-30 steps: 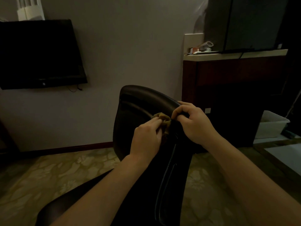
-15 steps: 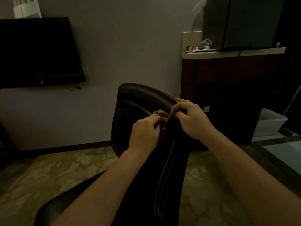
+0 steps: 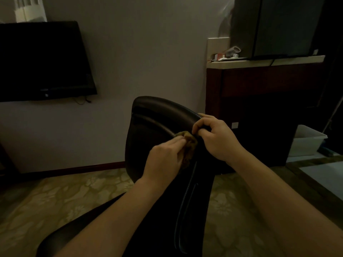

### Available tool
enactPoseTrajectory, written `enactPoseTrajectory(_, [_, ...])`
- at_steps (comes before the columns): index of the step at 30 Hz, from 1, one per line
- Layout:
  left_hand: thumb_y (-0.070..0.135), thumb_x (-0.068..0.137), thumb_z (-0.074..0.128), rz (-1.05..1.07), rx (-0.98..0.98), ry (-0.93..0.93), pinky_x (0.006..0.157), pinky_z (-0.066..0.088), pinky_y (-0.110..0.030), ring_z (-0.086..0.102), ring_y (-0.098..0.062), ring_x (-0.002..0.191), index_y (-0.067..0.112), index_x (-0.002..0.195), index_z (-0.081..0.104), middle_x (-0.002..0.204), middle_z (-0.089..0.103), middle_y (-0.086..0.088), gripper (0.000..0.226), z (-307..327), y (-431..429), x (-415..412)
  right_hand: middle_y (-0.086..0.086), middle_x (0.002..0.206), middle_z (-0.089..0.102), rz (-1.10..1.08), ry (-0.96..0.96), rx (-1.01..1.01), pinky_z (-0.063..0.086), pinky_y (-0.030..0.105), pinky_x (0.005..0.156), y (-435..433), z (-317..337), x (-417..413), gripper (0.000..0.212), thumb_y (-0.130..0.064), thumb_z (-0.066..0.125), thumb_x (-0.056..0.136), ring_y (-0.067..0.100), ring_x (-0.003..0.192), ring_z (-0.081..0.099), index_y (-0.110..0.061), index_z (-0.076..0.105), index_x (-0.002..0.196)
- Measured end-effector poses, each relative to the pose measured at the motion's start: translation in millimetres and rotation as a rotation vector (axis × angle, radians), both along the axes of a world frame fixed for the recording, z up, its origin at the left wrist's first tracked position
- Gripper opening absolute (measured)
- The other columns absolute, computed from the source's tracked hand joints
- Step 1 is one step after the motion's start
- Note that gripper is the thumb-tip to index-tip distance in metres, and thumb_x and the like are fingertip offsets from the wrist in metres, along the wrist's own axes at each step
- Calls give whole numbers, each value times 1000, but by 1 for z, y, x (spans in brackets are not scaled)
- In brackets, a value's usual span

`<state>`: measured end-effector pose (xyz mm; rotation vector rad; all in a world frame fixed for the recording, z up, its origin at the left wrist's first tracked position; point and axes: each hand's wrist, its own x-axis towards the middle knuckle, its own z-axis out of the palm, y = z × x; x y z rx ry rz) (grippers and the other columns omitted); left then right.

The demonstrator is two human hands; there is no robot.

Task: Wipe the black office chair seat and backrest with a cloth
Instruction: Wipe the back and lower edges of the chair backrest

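Left hand [image 3: 165, 156] clutches the bunched cloth [image 3: 187, 145] against the backrest [image 3: 148, 127] near its top rim; right hand [image 3: 217, 140], at the cloth's 2 o'clock, grips that rim. Best to brace there and stroke firmly toward 7 o'clock

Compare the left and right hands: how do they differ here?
The left hand holds the brown cloth; the right hand holds none, its fingers curled round the backrest edge. The left hand sits lower than the right hand. Both are bare and at the backrest.
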<state>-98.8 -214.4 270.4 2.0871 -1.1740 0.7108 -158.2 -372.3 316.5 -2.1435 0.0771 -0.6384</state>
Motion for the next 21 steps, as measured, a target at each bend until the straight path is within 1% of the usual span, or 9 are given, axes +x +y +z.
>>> enactPoseTrajectory(2, [18,99,56,60,-21,55,85,52,-14,66,-4,89,18,107,71,103,72,6,16,8,-1,12,-21,135,38,2,1,4,43,29,99,1,0,0,28,-12,51,96,7,118,41,-27,68,81])
enactPoseTrajectory(4, [17,98,55,105,-32,77,82,50,-11,65,-4,85,18,104,71,98,71,6,16,11,-5,19,-21,135,38,-4,-2,7,48,29,93,0,0,0,28,-11,51,96,8,113,46,-28,67,80])
enactPoseTrajectory(6, [16,98,56,109,-46,99,81,44,-4,62,0,85,18,104,71,100,71,6,16,9,-8,20,-19,138,39,-10,-11,14,50,31,93,-1,0,-1,28,-11,51,96,9,113,47,-28,67,79])
enactPoseTrajectory(8, [15,98,56,106,-71,124,80,39,4,56,6,86,19,106,70,103,71,7,16,6,-8,14,-21,134,39,-12,-16,17,48,36,98,0,0,0,29,-12,52,96,12,118,46,-29,67,78])
enactPoseTrajectory(11, [14,98,58,70,-91,106,87,34,6,55,8,98,17,113,70,112,71,4,19,-1,-7,-1,-24,129,39,-7,-22,23,43,42,106,1,-1,1,30,-12,52,96,11,123,43,-30,67,77])
enactPoseTrajectory(13, [13,97,59,33,-80,72,95,36,0,59,1,108,14,116,69,118,70,2,22,-8,-8,-16,-24,130,38,-8,-25,11,37,45,110,-1,-2,1,30,-12,52,95,9,124,39,-30,67,77])
enactPoseTrajectory(15, [13,95,61,15,-64,43,102,44,-16,63,-9,114,11,118,69,122,69,-2,25,-17,-9,-30,-24,130,37,-8,-26,5,34,45,112,-1,-2,1,30,-12,51,95,7,124,37,-31,67,78])
enactPoseTrajectory(17, [16,95,59,-1,-56,28,102,51,-29,64,-14,116,10,120,69,124,69,-5,27,-23,-8,-33,-23,131,38,-4,-25,4,34,45,113,-1,-3,1,29,-11,51,95,10,127,37,-30,67,79])
enactPoseTrajectory(21, [21,97,53,-26,-9,-76,98,54,-33,66,-19,114,8,119,69,122,69,-9,31,-17,-5,-20,-19,136,40,-5,-23,4,33,46,113,-2,-3,3,29,-10,51,95,13,132,38,-29,67,79])
